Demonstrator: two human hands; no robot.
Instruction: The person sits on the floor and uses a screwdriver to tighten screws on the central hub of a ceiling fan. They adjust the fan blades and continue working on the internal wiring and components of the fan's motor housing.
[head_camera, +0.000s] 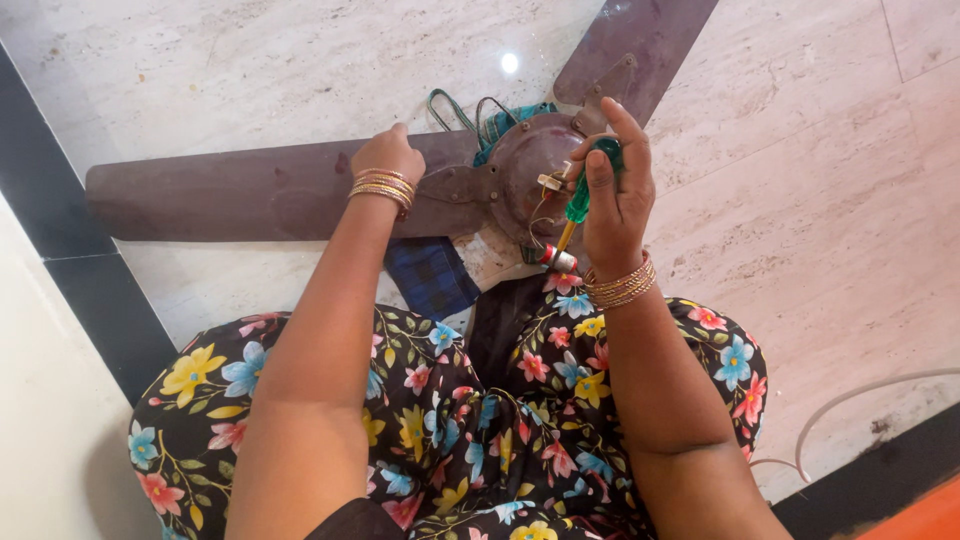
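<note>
Looking straight down at a ceiling fan (500, 185) lying on a pale marble floor (800, 200), w/ a person seated right behind it, lap covered in dark floral fabric (480, 440).

Left hand (388, 155) is pressed down on the long brown blade (230, 190) that runs off to the left, close to where it joins the hub. Fingers are curled over the far edge of the blade, gripping it; gold bangles sit at that wrist.

Right hand (615, 185) is over the round motor housing (530, 170), fingers closed around a green-handled screwdriver (580, 195). Index finger points up along the handle, thumb laid across the front. Shaft angles down and toward the lap, tip near a small red-and-silver part (557, 258) at the hub's near edge. Can't tell if the tip actually touches it. Bangles on this wrist too.

A 2nd blade (640, 45) heads up and right, out of view. Teal-green cloth (505, 120) w/ dark straps pokes out from behind the hub, and a blue checked cloth (432, 275) lies under the fan's near side, just beside the knees.

Thin wires show on top of the housing next to the screwdriver handle. Dark border strip (70, 230) runs along the floor at left, a white cable (860, 400) curves across the tiles at lower right.
</note>
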